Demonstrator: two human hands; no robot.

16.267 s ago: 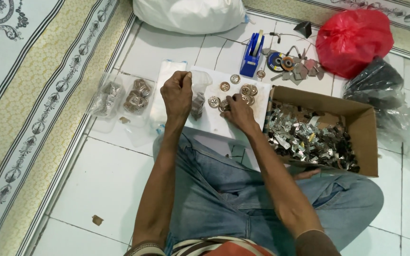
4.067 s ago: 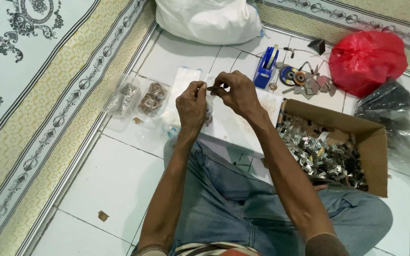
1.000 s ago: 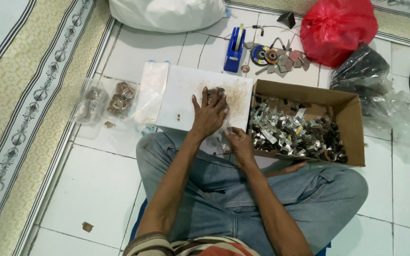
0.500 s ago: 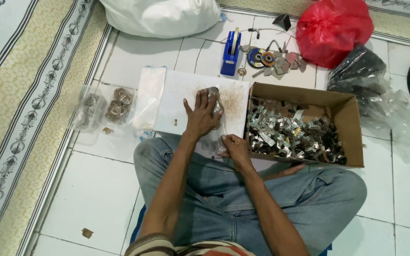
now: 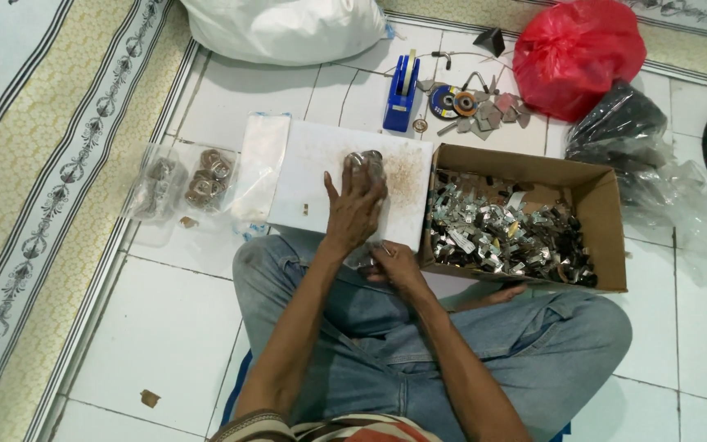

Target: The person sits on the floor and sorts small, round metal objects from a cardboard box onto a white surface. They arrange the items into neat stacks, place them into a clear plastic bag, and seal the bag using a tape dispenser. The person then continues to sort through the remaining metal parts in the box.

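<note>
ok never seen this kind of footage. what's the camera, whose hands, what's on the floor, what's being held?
There is no machine here: a person sits cross-legged on a white tiled floor, and the single camera is worn on their head, looking down at their own two bare hands.

The left hand lies flat on a white rectangular board, covering a small pile of round metal pieces. The right hand is at the board's near edge, over the lap, pinching something small; what it is cannot be made out.

Beside the board stands an open brown cardboard box full of small shiny metal parts. On the other side lie clear plastic bags of brownish rings. Further off are a blue tape dispenser, a red plastic bag and a white sack.
</note>
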